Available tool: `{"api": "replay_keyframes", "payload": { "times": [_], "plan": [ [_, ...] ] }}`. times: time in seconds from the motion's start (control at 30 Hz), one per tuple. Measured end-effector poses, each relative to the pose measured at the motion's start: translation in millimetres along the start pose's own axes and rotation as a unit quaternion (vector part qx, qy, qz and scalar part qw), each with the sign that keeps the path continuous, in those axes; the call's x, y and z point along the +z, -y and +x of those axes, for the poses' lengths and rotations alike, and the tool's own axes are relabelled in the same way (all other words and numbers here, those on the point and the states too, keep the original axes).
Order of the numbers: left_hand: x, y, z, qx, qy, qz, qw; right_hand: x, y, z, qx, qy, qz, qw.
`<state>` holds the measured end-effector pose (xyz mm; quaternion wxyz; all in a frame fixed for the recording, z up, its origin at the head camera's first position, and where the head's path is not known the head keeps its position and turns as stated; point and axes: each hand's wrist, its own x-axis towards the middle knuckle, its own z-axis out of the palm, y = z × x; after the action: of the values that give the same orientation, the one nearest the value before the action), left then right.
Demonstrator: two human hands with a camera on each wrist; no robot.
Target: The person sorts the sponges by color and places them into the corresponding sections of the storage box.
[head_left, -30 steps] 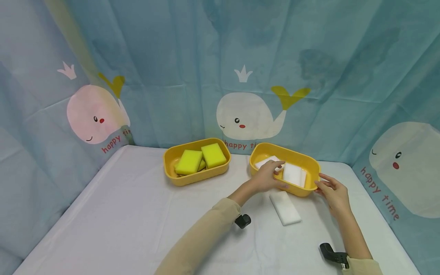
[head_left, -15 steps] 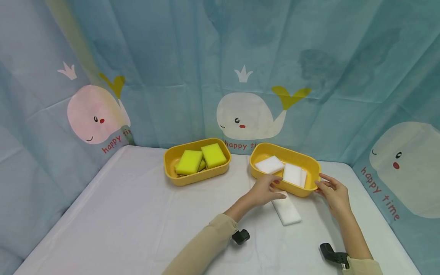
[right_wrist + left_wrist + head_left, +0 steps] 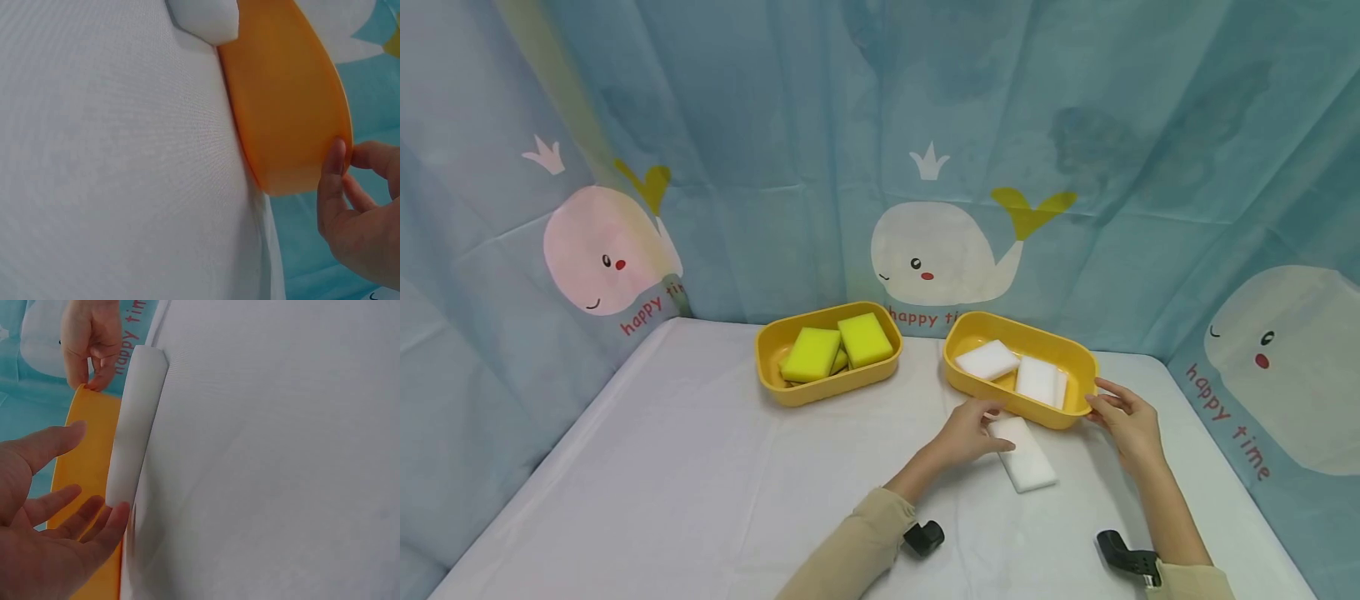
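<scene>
My left hand [image 3: 967, 432] is over the left edge of a flat white sponge block [image 3: 1028, 460] that lies on the table. Its thumb stands apart from the fingers, and in the left wrist view a fingertip [image 3: 119, 515] reaches the sponge's near end. Whether they touch I cannot tell. My right hand [image 3: 1131, 427] pinches the right end of a yellow plastic bin [image 3: 1037, 412], thumb and fingers on its rim, as the right wrist view also shows. Inside that bin lie white sponge blocks [image 3: 988, 360], some to the left and some to the right.
A second yellow bin [image 3: 835, 391] with several yellow sponges [image 3: 812, 354] stands to the left, near the back of the white-covered table [image 3: 662, 467]. Behind the table hangs a blue curtain [image 3: 790, 167] printed with whales. Black wrist devices [image 3: 925, 538] sit at both sleeves.
My left hand has drawn back from over the right-hand bin, down toward the white sponge block on the table. The right hand has kept its place on the bin's rim.
</scene>
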<state>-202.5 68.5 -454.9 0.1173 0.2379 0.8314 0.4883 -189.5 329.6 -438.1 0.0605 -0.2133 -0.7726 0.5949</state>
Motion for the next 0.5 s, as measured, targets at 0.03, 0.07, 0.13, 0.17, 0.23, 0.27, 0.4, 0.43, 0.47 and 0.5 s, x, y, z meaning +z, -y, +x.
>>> {"api": "replay_keyframes", "payload": {
  "times": [0.03, 0.07, 0.13, 0.17, 0.23, 0.27, 0.4, 0.43, 0.47, 0.5],
  "plan": [
    [0.6, 1.1, -0.3, -0.003, 0.001, 0.002, 1.0, 0.2, 0.1, -0.1, 0.0, 0.0, 0.0, 1.0],
    [1.2, 2.2, -0.5, -0.005, 0.002, 0.004, 1.0, 0.3, 0.1, -0.3, -0.001, 0.0, 0.0, 1.0],
    [1.9, 3.7, -0.8, -0.01, 0.004, 0.004, 0.9999, 0.5, 0.0, -0.4, -0.001, -0.001, -0.001, 1.0],
    [2.1, 4.5, -1.0, -0.011, 0.004, 0.005, 0.9999, 0.5, 0.0, -0.5, -0.001, -0.002, -0.001, 1.0],
    [2.0, 5.2, -1.3, -0.01, 0.003, 0.01, 0.9999, 0.4, 0.0, -0.6, -0.002, 0.0, 0.0, 1.0],
    [1.6, 5.1, -1.7, -0.008, 0.003, 0.012, 0.9999, 0.2, -0.1, -0.6, -0.003, 0.0, 0.0, 1.0],
    [-0.2, 4.9, -2.5, 0.003, 0.003, 0.023, 0.9997, 0.3, -0.7, -0.6, -0.003, 0.001, -0.001, 1.0],
    [-0.7, 4.9, -2.8, 0.004, 0.005, 0.026, 0.9996, 0.6, -0.7, -0.7, -0.001, 0.0, -0.003, 1.0],
    [-1.1, 5.2, -2.8, 0.005, 0.008, 0.028, 0.9996, 0.7, -0.9, -0.6, 0.0, 0.0, -0.003, 1.0],
    [-1.5, 5.6, -2.7, 0.003, 0.012, 0.032, 0.9994, 0.7, -1.0, -0.5, 0.001, 0.0, -0.004, 1.0]
  ]
}}
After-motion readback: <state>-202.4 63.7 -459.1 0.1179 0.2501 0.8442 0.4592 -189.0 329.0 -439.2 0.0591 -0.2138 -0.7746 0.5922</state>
